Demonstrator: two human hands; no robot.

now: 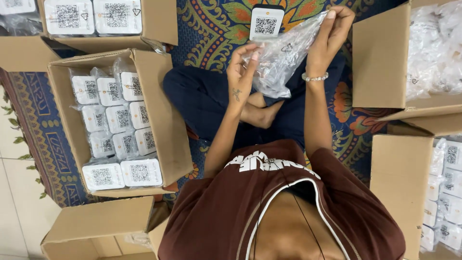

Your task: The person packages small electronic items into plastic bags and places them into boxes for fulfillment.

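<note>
- Sitting at the left edge of the patterned mat (211,29): an open cardboard box (163,120) packed with rows of bagged white devices (118,118).
- Pinching the lower side of a clear plastic bag (281,58): left hand (240,74), fingers closed on the film.
- Slipping into the bag's mouth: a white device (267,23) with a black rim, near the mat's top edge.
- Gripping the bag's upper edge: right hand (329,36), beaded bracelet (315,77) at the wrist.
- Standing at the right edge: another box (385,58) of clear bags.

Bright, even indoor light with soft shadows, mild glare on plastic wrapping, slight wide-angle bending at edges.
</note>
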